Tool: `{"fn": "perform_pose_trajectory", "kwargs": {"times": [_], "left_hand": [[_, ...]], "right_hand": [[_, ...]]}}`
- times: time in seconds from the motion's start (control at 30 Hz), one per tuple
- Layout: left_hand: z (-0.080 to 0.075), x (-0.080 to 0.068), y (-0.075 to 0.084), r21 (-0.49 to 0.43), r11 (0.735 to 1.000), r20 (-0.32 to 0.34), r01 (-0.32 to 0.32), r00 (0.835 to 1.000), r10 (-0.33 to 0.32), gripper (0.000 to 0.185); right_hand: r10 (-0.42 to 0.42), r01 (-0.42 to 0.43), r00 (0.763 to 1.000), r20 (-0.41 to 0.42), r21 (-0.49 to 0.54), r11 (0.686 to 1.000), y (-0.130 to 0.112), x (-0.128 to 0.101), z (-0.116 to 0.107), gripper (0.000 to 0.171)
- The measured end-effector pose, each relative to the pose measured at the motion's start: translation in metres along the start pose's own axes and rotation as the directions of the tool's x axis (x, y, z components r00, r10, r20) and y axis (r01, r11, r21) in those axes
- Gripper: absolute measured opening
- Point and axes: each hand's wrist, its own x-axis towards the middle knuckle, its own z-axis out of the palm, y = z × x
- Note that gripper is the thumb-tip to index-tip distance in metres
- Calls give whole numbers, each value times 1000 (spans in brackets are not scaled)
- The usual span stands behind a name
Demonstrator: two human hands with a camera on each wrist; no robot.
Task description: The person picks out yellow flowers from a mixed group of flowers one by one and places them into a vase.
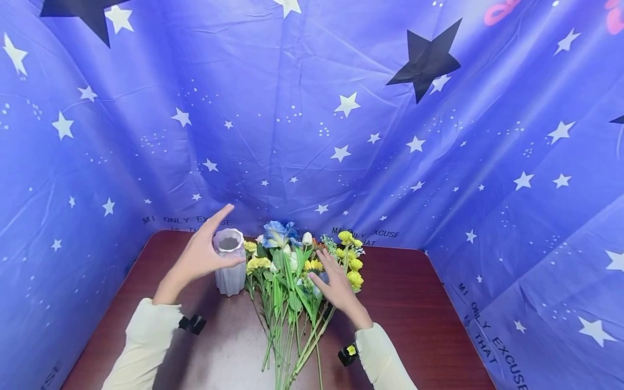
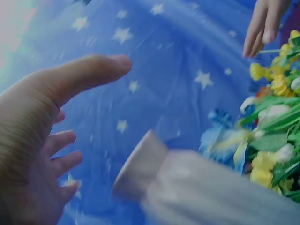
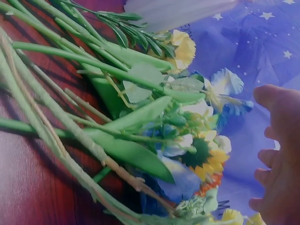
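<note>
Left hand [image 1: 202, 259], left of centre in the head view: fingers spread wide, index pointing up, thumb reaching toward the near wall of the vase [image 1: 229, 261]. Contact unclear; the left wrist view shows a gap between the palm [image 2: 28, 154] and the blurred vase [image 2: 187, 187], so nothing is gripped. The spread looks sized to take the vase's girth. Right hand [image 1: 336, 283], centre of frame: fingers straight and slightly apart, palm down, hovering over or lightly on the flowers [image 1: 297, 271]; touch cannot be confirmed. It holds nothing. In the right wrist view its fingers [image 3: 276, 159] sit at the right edge, loosely bent, clear of the blooms [image 3: 201, 154]. Vase stands upright, mouth open, just left of the flower heads. Flowers lie flat in a loose bunch, heads toward the backdrop [image 1: 312, 108], stems fanned toward the lower edge, likely laid so for sorting. All on a dark red table [image 1: 414, 303]. Star-printed blue cloth surrounds three sides.
</note>
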Motion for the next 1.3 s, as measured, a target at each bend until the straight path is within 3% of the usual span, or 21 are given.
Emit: {"fn": "perform_pose_trajectory", "kwargs": {"times": [0.13, 0.27, 0.4, 0.5, 0.7, 0.8, 1.0, 1.2, 1.3], "left_hand": [[-11, -6, -22, -130, 988, 64, 82, 995, -75, 119], [-11, -12, -48, -259, 958, 135, 120, 987, -87, 114], [-6, -21, -73, -338, 929, 158, 147, 983, -98, 105], [-1, -27, -89, -390, 905, 158, 168, 981, -114, 98], [6, -36, -107, -490, 843, 178, 223, 972, -154, 92], [9, -38, -110, -508, 824, 192, 251, 966, -176, 92], [14, -39, -111, -534, 795, 209, 287, 956, -205, 93], [19, -40, -117, -583, 756, 223, 297, 953, -202, 86], [21, -41, -119, -570, 761, 238, 309, 949, -207, 83]], "right_hand": [[24, -16, 997, -76, 101, 995, 7, -3, -9, 66], [92, -56, 982, -168, 206, 977, 14, -5, -19, 59], [201, -114, 943, -267, 308, 945, 19, -4, -28, 45], [329, -186, 901, -282, 434, 882, 23, -3, -35, 36], [547, -339, 824, -147, 645, 685, 33, -6, -46, 28], [593, -391, 801, -85, 676, 625, 38, -10, -50, 25], [641, -506, 767, 10, 624, 596, 45, -20, -49, 23], [646, -590, 751, 136, 576, 566, 50, -29, -40, 18], [650, -617, 740, 173, 558, 555, 51, -34, -35, 17]]}}
